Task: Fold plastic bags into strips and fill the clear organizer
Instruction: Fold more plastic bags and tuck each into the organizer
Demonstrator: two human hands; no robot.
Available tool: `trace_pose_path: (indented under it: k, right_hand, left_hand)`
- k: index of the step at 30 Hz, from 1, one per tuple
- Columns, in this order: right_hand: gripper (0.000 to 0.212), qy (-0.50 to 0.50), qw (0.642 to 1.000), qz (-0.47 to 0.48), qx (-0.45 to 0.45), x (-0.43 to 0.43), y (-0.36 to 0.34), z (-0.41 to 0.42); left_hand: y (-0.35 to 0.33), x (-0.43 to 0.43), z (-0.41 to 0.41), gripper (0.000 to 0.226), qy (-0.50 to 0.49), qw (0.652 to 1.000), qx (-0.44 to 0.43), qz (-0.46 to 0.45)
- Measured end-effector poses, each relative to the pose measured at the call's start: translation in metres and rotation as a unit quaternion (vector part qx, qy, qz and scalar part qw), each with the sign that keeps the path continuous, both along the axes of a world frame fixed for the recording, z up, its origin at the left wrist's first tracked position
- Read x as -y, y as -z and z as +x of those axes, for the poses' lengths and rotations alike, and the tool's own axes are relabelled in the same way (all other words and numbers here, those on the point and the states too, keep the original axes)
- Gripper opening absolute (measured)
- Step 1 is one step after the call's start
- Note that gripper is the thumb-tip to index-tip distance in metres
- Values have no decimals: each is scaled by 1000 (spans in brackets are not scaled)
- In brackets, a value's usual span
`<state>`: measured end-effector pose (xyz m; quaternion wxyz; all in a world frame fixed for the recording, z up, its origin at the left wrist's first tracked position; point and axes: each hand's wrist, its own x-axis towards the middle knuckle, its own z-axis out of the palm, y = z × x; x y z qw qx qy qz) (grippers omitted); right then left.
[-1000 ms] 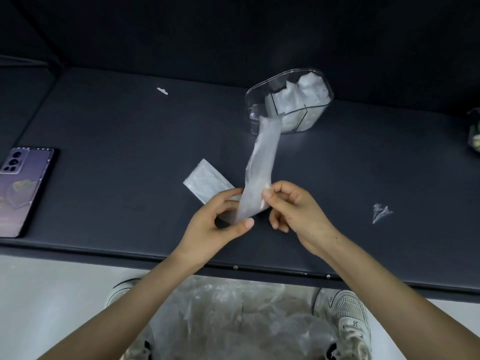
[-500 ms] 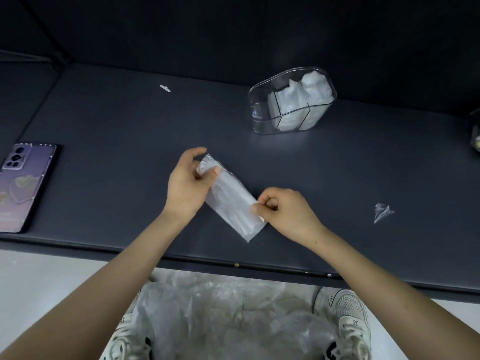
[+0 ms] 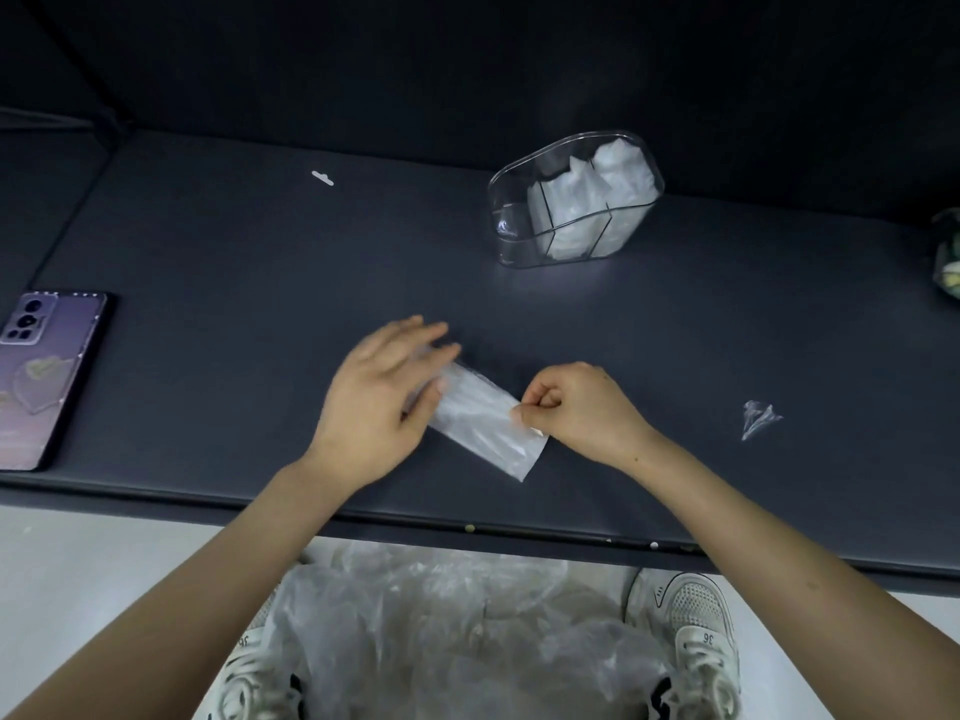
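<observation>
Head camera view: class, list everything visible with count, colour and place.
table: 1, dark grey, across view
bag strip: 1, translucent white, on table between hands
clear organizer: 1, transparent, table's far side
folded bags: several, white, inside organizer
phone: 1, purple, table's left edge
plastic scrap: 1, clear, right of hands
sliver: 1, white, table's far side
object: 1, greenish, right edge
loose bags: pile, clear, below table edge
shoes: 2, white, beside pile
left grip: 1, bare, fingers straight at strip's far end
right grip: 1, bare, pinching strip's right edge
</observation>
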<state>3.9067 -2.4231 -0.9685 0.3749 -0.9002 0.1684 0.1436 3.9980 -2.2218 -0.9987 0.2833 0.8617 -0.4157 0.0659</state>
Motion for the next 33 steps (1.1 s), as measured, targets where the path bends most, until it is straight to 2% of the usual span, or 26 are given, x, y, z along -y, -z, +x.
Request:
trace_pose_path:
  k: [3, 6, 8, 10, 11, 14, 16, 21, 33]
  right_hand:
    - [21, -1, 1000, -3, -3, 0, -1, 1]
    - [13, 28, 999, -6, 14, 3, -1, -4]
    - [5, 86, 988, -71, 111, 0, 1, -11]
    - [20, 88, 955, -165, 229, -13, 8, -17]
    - [31, 53, 946, -195, 252, -22, 14, -20]
    - [51, -91, 940, -254, 211, -39, 37, -26]
    - [58, -136, 935, -278, 171, -36, 47, -29]
    - [56, -159, 928, -301, 152, -30, 51, -32]
    - [62, -180, 923, -325, 95, -7, 48, -49]
  left_hand:
    - [13, 6, -12, 45, 68, 992, -1, 105]
    - [22, 7, -21, 49, 51, 984, 14, 172]
    - [23, 8, -26, 50, 27, 982, 17, 188]
    - [24, 12, -32, 51, 3, 982, 11, 189]
    - [24, 13, -35, 52, -6, 982, 7, 188]
    - [25, 14, -38, 52, -19, 983, 4, 182]
    - [26, 11, -37, 52, -20, 984, -1, 178]
    - [22, 1, -30, 52, -7, 987, -4, 163]
    - [23, -2, -28, 51, -3, 980, 17, 201]
